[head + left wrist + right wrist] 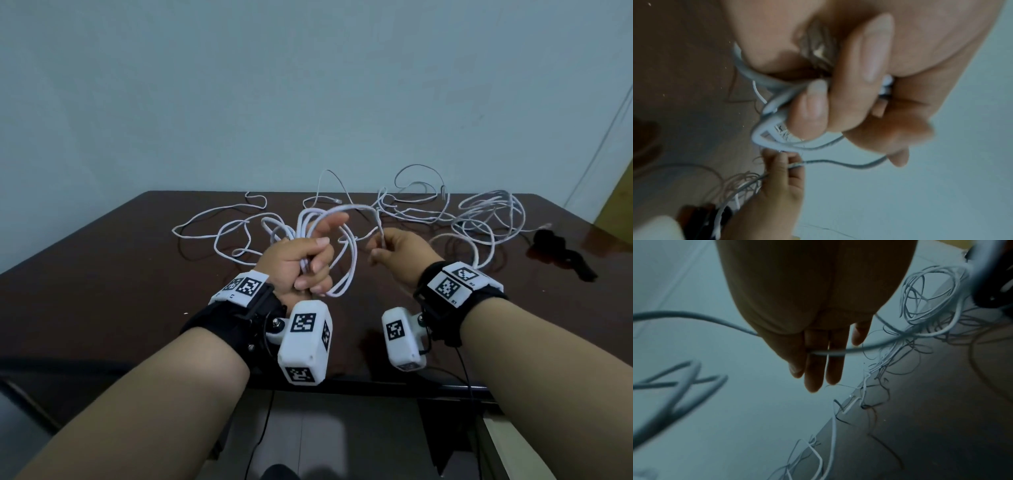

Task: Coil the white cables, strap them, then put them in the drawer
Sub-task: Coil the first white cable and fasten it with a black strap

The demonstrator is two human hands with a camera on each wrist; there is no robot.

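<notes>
My left hand (310,260) is held above the dark table (102,274), fingers curled round a bunch of white cable loops (346,263). The index finger points up through the loops. In the left wrist view the same loops (768,116) bend under the curled fingers (812,110). A strand of that cable arcs over to my right hand (383,243), which pinches it between thumb and fingers. In the right wrist view the strand (838,352) runs across my right hand's fingers (813,369). More loose white cables (486,219) lie tangled at the back of the table.
A black object (555,246) lies near the table's right edge, beside the tangled cables. A pale wall stands behind the table. The table's front edge (359,383) runs below my wrists, with floor beneath. A thin dark wire hangs along the wall at the right.
</notes>
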